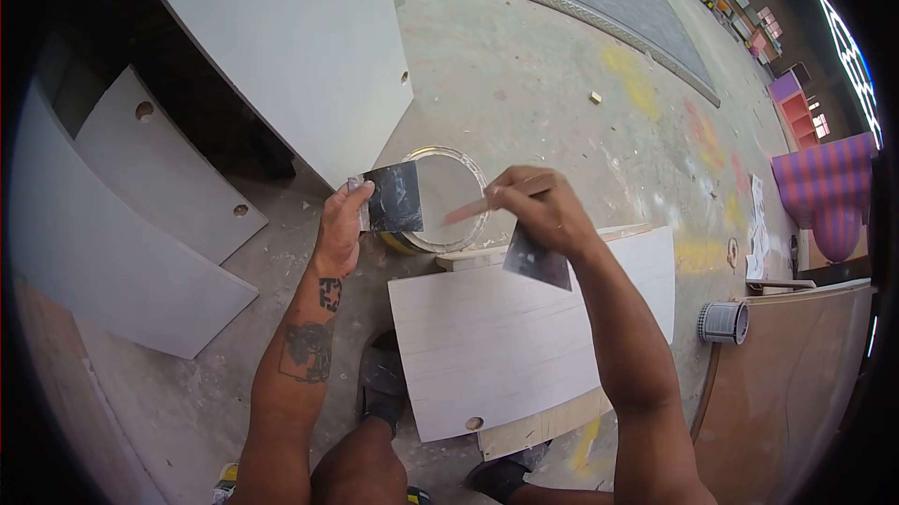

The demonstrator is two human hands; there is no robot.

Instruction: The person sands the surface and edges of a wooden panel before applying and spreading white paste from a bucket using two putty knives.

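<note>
**Two scrapers held over an open tin**

At the centre of the frame, the left hand [339, 224] grips a wide scraper [393, 198], its dark blade held over the edge of an open tin [448, 194] on the concrete floor [524, 84]. The right hand [543, 210] is closed around a second scraper [537, 262], blade pointing down, and a thin stick [465, 213] reaching toward the tin. Just below lies a white board [506, 346]; more white panels [281, 37] lean at the upper left.

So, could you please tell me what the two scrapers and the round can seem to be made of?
Scraper in the left hand: blade looks like dark, smeared metal. Scraper in the right hand: grey metal blade, apparently a wooden handle. Can: probably tin, judging by its shiny rim.
</note>
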